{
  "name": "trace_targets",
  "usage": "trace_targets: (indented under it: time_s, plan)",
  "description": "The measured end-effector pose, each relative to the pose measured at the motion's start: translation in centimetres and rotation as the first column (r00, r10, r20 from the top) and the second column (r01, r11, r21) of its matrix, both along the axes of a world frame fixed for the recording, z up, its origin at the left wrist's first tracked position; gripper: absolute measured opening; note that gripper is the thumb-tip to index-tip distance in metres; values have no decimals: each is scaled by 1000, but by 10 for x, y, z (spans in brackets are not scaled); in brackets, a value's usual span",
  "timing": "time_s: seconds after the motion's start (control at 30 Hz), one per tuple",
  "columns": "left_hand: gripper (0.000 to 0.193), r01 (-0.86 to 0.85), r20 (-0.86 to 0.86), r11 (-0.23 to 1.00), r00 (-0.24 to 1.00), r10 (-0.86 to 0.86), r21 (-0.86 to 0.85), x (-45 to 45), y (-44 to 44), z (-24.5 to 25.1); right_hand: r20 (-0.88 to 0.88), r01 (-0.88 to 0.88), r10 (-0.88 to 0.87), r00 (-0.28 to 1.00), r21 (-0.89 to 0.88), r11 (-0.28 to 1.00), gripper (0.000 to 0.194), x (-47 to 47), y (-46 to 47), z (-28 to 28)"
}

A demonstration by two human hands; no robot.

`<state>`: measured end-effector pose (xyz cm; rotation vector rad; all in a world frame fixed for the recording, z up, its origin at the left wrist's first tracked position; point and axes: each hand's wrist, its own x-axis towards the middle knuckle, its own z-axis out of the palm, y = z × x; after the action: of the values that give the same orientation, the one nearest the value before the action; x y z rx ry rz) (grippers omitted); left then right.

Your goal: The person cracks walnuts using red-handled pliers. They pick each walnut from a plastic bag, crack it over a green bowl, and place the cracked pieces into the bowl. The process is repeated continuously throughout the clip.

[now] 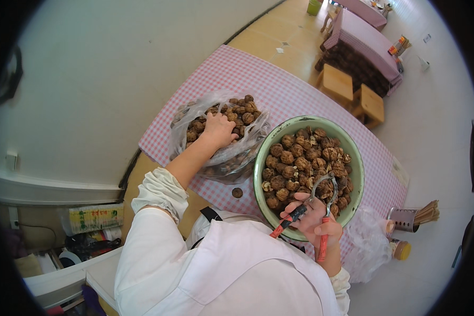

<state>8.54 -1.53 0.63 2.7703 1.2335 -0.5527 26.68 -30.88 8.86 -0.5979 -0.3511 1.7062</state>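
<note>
My left hand (219,129) reaches into a clear plastic bag (178,138) of whole walnuts (248,117), its fingertips among the nuts. Whether it grips one is hidden. To the right stands a green enamel basin (358,173) filled with walnuts (294,150), some with cracked shells. Over the basin's near rim, my right hand (318,225) holds a plier-type nutcracker (322,252) with red handles, one wrapped in black tape. The tool's curved metal jaws point away from me over the nuts. A single walnut (237,192) lies on the cloth between bag and basin.
A pink checked tablecloth (221,71) covers the table. Crumpled clear plastic (365,249), a metal holder (402,219) of wooden chopsticks and a yellow-lidded jar (401,249) stand at the right. Wooden stools (335,83) are beyond the table; a wall (102,79) rises at the left.
</note>
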Motion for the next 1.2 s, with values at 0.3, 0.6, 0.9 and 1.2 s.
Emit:
trace_targets:
  time_s: [0.3,0.6,0.9,1.2]
  plan:
    - [49,-91,39,985,994,97,-146,6,7,-15,65,3,-2,998,-21,1000,87,-3,1,1]
    - [42,-200,594,956,750,291,-215,-22,14,-29,83,-55,57,995,-29,998,81,-3,-1,0]
    - [38,681,4,-94,141,990,-726,-16,-32,45,283,-188,199,938,-66,980,59,0,5,6]
    - [54,622,348,66,343,873,-780,30,-80,73,287,-206,228,930,-107,973,50,0,4,7]
